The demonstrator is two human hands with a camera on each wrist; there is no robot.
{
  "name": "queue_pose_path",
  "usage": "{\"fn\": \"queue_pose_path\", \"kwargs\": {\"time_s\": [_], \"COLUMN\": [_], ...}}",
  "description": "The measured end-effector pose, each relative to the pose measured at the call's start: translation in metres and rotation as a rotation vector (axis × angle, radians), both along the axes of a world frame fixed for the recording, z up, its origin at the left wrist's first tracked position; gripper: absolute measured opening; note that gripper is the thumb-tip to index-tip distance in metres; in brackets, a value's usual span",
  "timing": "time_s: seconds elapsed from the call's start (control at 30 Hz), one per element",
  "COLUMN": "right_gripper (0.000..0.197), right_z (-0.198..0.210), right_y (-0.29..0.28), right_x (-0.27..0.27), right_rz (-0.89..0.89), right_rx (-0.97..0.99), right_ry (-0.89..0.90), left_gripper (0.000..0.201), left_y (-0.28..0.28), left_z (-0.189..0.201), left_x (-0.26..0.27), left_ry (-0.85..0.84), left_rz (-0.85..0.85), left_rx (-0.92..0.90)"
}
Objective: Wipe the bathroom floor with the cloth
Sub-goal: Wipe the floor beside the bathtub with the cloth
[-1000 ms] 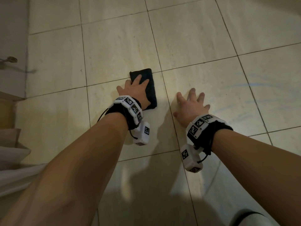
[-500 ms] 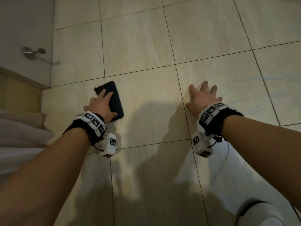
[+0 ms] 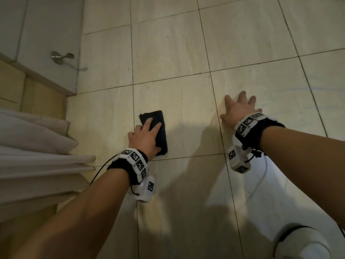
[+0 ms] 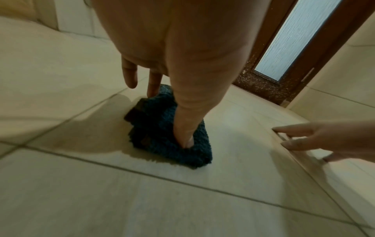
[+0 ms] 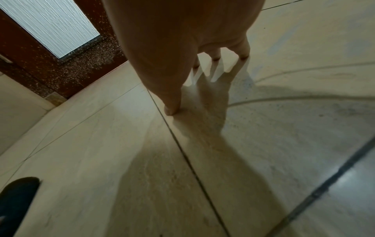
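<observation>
Pressing my left hand flat on the folded cloth, fingers straight.
My right hand is resting spread on the floor right of the cloth, seemingly holding nothing.

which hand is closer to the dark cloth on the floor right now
Left. The left hand lies on top of the cloth, fingers pressing it onto the floor. The right hand is spread flat on bare tile well off to the cloth's right, not touching it.
</observation>
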State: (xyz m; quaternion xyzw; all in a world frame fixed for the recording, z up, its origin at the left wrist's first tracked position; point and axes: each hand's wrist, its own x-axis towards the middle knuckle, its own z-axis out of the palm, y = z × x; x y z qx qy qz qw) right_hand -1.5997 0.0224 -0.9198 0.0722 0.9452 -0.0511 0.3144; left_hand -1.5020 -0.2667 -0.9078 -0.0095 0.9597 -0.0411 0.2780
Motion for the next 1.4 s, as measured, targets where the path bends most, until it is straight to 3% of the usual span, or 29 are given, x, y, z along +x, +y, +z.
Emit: {"fn": "queue_pose_path", "kwargs": {"time_s": [0.67, 0.87, 0.97, 1.1, 1.27, 1.4], "right_gripper": [0.072, 0.073, 0.054, 0.048, 0.041, 0.039], "right_z": [-0.008, 0.001, 0.019, 0.048, 0.058, 0.041], "right_y": [0.006, 0.011, 0.019, 0.039, 0.060, 0.059], "right_x": [-0.004, -0.010, -0.006, 0.001, -0.010, -0.017], "right_rz": [0.001, 0.038, 0.093, 0.169, 0.143, 0.093], "right_rx": [-0.019, -0.015, -0.084, -0.215, -0.282, -0.358], "right_ry": [0.000, -0.089, -0.041, -0.023, -0.032, 0.087], "left_gripper": [0.090, 0.090, 0.081, 0.078, 0.076, 0.083], "left_y": [0.105, 0.135, 0.136, 0.136, 0.135, 0.135], "left_z": [-0.007, -0.005, 0.006, 0.024, 0.027, 0.006], "left_x": [-0.029, -0.060, -0.072, -0.069, -0.080, -0.098], "left_ry": [0.069, 0.035, -0.053, -0.195, -0.136, -0.067], "left_rz": [-0.128, -0.161, -0.102, 0.046, 0.339, 0.382], "left_rx": [0.082, 0.091, 0.116, 0.196, 0.327, 0.344]}}
